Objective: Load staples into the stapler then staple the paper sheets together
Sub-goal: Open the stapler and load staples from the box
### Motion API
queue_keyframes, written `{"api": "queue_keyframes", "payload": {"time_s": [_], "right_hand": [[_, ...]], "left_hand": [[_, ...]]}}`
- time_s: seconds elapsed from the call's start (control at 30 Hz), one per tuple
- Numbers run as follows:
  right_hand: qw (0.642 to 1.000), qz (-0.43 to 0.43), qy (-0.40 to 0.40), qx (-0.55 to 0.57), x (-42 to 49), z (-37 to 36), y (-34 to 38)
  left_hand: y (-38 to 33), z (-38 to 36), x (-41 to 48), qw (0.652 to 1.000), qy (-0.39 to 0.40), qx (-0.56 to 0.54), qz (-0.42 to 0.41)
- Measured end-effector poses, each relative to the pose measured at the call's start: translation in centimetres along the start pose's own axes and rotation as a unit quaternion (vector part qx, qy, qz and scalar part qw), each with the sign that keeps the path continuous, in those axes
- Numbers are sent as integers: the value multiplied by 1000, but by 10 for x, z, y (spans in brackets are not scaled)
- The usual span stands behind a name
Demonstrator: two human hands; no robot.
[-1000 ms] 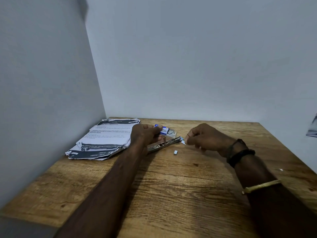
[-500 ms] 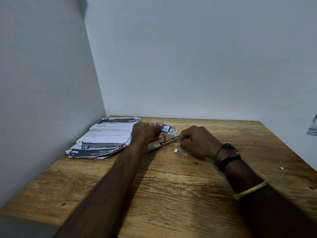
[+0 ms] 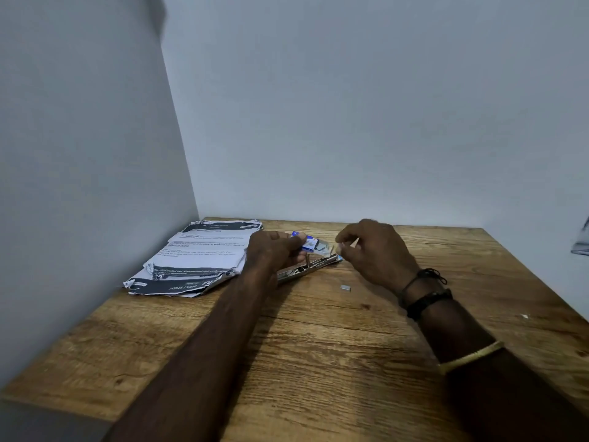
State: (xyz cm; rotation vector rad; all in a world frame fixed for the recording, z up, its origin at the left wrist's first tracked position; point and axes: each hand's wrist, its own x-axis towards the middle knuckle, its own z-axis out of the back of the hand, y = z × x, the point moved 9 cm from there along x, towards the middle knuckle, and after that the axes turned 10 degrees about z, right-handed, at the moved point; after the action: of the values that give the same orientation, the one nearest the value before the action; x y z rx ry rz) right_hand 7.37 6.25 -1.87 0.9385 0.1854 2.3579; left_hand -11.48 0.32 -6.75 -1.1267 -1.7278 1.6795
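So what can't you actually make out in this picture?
Head view, the only one:
The small pale piece in the grip of the right hand: too small to tell if staples.
The rear of the stapler: covered by the left hand holding it.
Print on the paper sheets: blurred, upside down.
The grey object at the right edge: cut off by the frame.

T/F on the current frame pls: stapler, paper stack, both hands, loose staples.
1. The stapler lies open on the table. True.
2. The paper stack is to the right of the right hand. False: it lies left of the left hand, by the wall.
3. A loose staple strip lies on the table near the right hand. True.
4. The right hand lies flat and empty. False: it is raised and its fingertips pinch a small piece above the stapler's front end.
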Motion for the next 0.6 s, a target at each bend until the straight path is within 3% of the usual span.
{"api": "queue_keyframes", "payload": {"time_s": [0.1, 0.27, 0.4, 0.6], "right_hand": [[997, 38, -56, 29, 1, 12, 10], [997, 56, -15, 41, -1, 3, 23], [998, 36, 13, 44, 0, -3, 21], [987, -42, -25, 152, 1, 4, 1]], "left_hand": [[2, -2, 1, 1000, 5, 11, 1], [4, -8, 2, 999, 30, 8, 7], [7, -10, 2, 999, 40, 11, 11], [6, -6, 4, 999, 31, -11, 16]]}}
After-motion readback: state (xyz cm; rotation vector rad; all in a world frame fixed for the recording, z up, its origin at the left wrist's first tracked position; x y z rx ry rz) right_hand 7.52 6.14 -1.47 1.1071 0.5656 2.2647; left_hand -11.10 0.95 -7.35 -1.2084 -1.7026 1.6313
